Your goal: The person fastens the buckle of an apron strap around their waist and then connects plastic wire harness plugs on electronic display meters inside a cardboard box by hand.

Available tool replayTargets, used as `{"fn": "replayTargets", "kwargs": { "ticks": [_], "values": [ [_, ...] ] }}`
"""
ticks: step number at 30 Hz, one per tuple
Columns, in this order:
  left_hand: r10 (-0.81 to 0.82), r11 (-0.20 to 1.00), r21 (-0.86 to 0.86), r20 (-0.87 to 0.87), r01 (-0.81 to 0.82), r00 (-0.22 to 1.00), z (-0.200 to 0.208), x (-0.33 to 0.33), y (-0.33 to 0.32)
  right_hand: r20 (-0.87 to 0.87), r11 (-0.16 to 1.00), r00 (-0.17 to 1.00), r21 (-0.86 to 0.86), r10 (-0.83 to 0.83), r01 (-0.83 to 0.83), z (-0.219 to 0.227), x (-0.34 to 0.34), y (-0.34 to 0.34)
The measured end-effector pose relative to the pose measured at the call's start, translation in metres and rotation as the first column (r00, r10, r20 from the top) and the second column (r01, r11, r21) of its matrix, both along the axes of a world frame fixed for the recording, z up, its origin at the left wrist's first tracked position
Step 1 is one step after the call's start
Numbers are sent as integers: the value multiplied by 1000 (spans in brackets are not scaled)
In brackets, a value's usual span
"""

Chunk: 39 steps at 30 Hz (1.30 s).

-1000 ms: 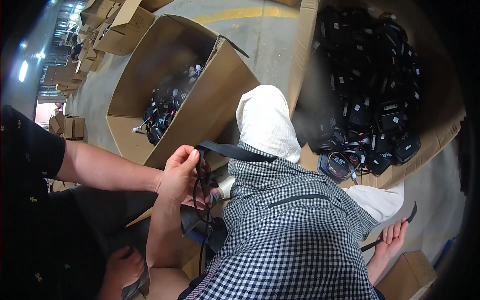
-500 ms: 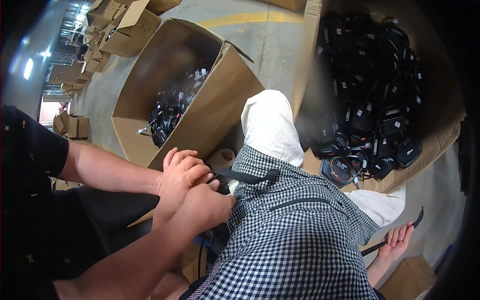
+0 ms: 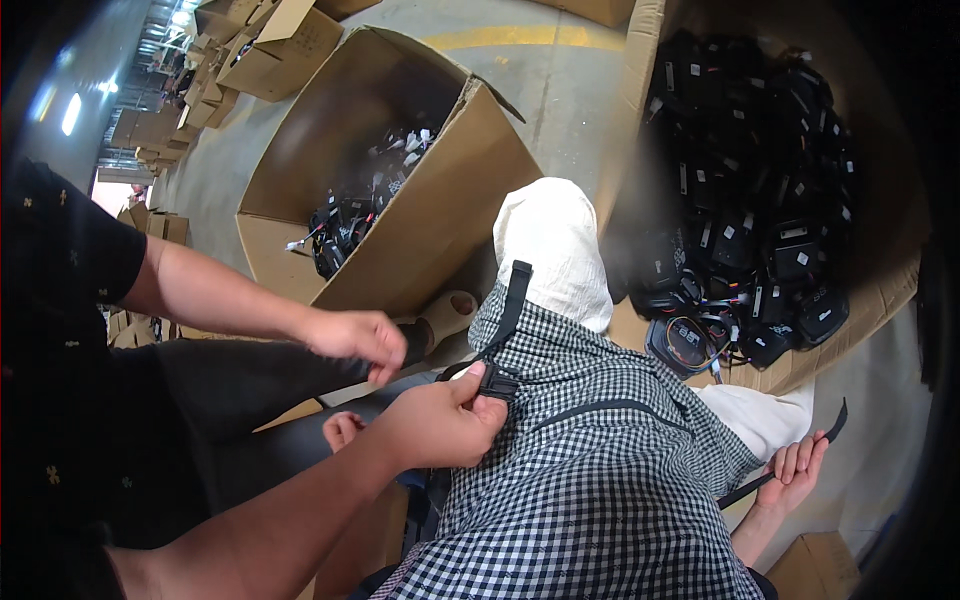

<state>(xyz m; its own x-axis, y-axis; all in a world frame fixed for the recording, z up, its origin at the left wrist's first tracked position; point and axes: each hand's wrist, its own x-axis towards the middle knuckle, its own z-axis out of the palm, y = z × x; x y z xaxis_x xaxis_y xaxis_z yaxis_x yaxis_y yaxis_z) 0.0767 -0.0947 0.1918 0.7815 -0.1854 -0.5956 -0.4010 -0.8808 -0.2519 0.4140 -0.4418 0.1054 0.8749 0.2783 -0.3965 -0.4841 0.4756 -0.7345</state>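
Observation:
In my right hand is a black strap, its loose end sticking up past my fingers beside my apron. My left hand is mostly hidden behind a co-worker's forearm; only a few bent fingers show. Over my lap lies a black-and-white checked apron. At its left edge a co-worker's hand pinches a black plastic buckle. From the buckle a second black strap runs upward across the apron. The co-worker's other hand hovers above, fingers curled, apart from the buckle.
Black devices with coloured wires fill a large carton at the right. Another open carton ahead on the left holds more. White cloth covers my knees. The co-worker's black-clothed body is close on my left; cartons stand farther back.
The co-worker's hands have parted, showing the buckle; one has drawn back left. The strap's end now points upward instead of lying across the apron. My left hand now shows lower. My right hand keeps its strap.

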Motion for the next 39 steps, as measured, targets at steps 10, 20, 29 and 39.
{"fn": "replayTargets", "kwargs": {
  "ticks": [10,20,29,39],
  "values": [
    [857,-124,-126,-513,-984,-42,51,64,-13,50,998,999,65,-3,-1,-5,-3,-14],
    [235,-678,-174,-972,-714,14,-16,52,56,4,996,996,22,-91,90,-4,-7,-10],
    [974,157,-779,21,-607,224,-42,59,-4,24,995,996,49,-83,81,-12,-11,-4],
    [719,677,-546,635,-492,284,-26,36,-44,-66,989,990,70,-127,132,-7,-13,-38]
  ]
}}
